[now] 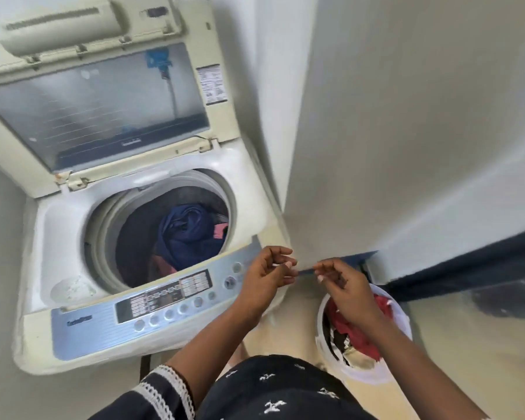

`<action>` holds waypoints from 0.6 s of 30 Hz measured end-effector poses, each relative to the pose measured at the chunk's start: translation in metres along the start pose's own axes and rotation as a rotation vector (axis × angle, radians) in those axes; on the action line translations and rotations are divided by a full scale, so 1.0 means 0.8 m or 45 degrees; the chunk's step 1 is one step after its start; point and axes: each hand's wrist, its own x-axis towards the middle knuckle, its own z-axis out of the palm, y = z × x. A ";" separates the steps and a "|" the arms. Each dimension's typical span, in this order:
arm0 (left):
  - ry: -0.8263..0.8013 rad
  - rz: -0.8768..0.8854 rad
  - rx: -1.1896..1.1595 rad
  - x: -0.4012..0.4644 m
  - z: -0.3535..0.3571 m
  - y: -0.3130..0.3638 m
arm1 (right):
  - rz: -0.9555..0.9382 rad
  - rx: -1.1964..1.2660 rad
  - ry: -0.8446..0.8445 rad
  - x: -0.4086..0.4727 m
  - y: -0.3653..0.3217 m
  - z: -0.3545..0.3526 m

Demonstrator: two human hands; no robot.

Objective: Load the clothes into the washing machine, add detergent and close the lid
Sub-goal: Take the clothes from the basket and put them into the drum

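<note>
The top-loading washing machine (58, 225) stands with its lid (94, 101) raised against the wall. Inside the drum lie clothes (191, 231), mostly a navy garment with a bit of pink. My left hand (267, 277) and my right hand (337, 280) hover over the right end of the control panel (164, 301). Between them they pinch a small, thin blue thing (306, 270), too small to identify. A white laundry basket (385, 377) on the floor to the right holds red and dark clothes (358, 328).
A white wall corner juts out right of the machine. A dark blue skirting strip (467, 265) runs along its base. A round recess (73, 291) sits in the machine's top at the front left. The floor is pale tile.
</note>
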 end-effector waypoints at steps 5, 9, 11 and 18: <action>-0.095 -0.336 0.122 -0.006 0.060 -0.052 | 0.346 -0.091 0.009 -0.074 0.103 -0.068; -0.093 -0.527 0.207 -0.006 0.097 -0.095 | 0.549 0.006 0.118 -0.134 0.154 -0.111; -0.088 -0.590 0.259 -0.006 0.115 -0.112 | 0.628 0.004 0.146 -0.158 0.177 -0.132; -0.124 -0.710 0.367 -0.007 0.175 -0.153 | 0.821 -0.016 0.253 -0.199 0.234 -0.179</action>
